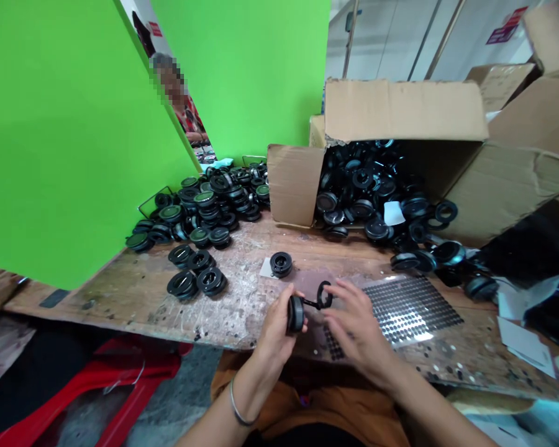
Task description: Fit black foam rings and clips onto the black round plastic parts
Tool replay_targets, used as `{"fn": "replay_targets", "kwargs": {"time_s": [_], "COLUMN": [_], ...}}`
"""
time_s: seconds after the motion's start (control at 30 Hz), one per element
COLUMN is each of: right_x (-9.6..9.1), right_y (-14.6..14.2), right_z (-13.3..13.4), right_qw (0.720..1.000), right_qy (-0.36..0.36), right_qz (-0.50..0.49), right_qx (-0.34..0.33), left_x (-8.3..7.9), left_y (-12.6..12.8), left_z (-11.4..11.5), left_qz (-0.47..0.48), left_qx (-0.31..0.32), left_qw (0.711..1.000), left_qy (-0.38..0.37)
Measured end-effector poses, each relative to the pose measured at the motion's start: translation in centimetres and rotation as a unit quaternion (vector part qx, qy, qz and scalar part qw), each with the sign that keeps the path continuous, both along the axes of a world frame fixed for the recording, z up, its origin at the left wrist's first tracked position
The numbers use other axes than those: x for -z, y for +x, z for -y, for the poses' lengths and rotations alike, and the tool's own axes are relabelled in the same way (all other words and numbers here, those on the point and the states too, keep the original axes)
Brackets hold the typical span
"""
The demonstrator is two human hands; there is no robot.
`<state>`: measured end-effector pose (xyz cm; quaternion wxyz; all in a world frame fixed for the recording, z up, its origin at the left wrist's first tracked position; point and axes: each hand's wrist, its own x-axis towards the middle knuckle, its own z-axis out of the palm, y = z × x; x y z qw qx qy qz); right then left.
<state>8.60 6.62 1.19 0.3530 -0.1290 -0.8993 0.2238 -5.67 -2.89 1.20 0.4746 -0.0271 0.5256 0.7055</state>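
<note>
My left hand [276, 326] is closed around a black round part with a ribbed rim [296, 313], held on edge above the front of the table. A thin black stem runs rightward from that part to a black ring [325, 294]. My right hand [356, 320] has its fingers spread just to the right of the ring; the index fingertip is at the ring's edge, and I cannot tell whether it touches. A similar black round part [280, 264] lies flat behind my hands, partly over a small pale card [266, 267].
Stacked black round parts [205, 208] fill the back left, with several more [197, 271] in front. A cardboard box [403, 112] on its side spills similar parts. A sheet of black dots [412, 308] lies right. Green panels [242, 68] stand behind; a person [190, 121] shows through the gap.
</note>
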Motion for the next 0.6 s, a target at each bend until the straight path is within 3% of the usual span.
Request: {"fn": "replay_targets", "kwargs": {"time_s": [0.13, 0.23, 0.33, 0.47, 0.53, 0.6], "right_x": [-2.2, -3.9, -5.8, -6.7, -6.4, -5.8], "right_y": [-0.8, -1.8, -2.2, -2.6, -3.0, -3.5], "right_z": [-2.6, -2.9, -1.9, -0.5, 0.1, 0.6], "right_qw": [0.965, 0.913, 0.843, 0.804, 0.799, 0.812], "right_qy": [-0.252, -0.375, -0.430, -0.519, -0.546, -0.527], "right_qz": [-0.067, 0.067, 0.194, 0.190, 0.176, 0.185], "right_qx": [0.010, -0.145, -0.259, -0.218, -0.181, -0.168], "left_x": [-1.0, -1.6, -2.0, -1.8, -1.3, -0.6], "left_y": [0.2, 1.4, 2.7, 4.2, 4.7, 5.1], "left_z": [0.4, 0.9, 1.7, 2.7, 2.9, 3.0], "left_qz": [0.130, 0.133, 0.136, 0.192, 0.215, 0.232], "left_qx": [0.058, 0.086, 0.076, 0.060, 0.049, 0.027], "left_qw": [0.989, 0.985, 0.983, 0.969, 0.961, 0.958], "left_qy": [0.035, 0.062, 0.101, 0.147, 0.169, 0.166]}}
